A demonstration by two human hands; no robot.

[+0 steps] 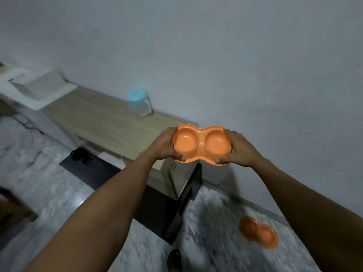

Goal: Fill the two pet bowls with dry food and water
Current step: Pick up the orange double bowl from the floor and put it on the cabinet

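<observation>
Orange double pet bowl [202, 143] is held up in the air by both hands, over the near end of a wooden bench [94, 122] and close to the wall. It's one-piece plastic: two round wells side by side, joined at a narrow waist, with a flat rim all round. Both wells show bare orange plastic.

Left hand [165, 145] grips the left end and right hand [238, 148] grips the right end. On each, the thumb is curled over the near rim.

Hard to see:
- The other fingers go behind or under the bowl and are mostly hidden, as is its underside.
- The bowl and hands cover the bench's end corner.
- Second orange double bowl [258, 231] lies on the marble floor [49, 183] at lower right, near the wall and well apart from the held one. It's motion-blurred, so I can't tell what's inside.
- Jar with pale blue lid [140, 104] stands on the bench against the wall. It's soft-focus and its contents aren't readable.

Around:
- White boxy object [41, 85] at the bench's far end, partly cut off by the frame edge.
- Dark mat [94, 173] on the floor beside the bench, with dark sandals [81, 155] at its edge.
- Foot [173, 260] at the bottom edge.
- The forearms block much of the lower floor.
</observation>
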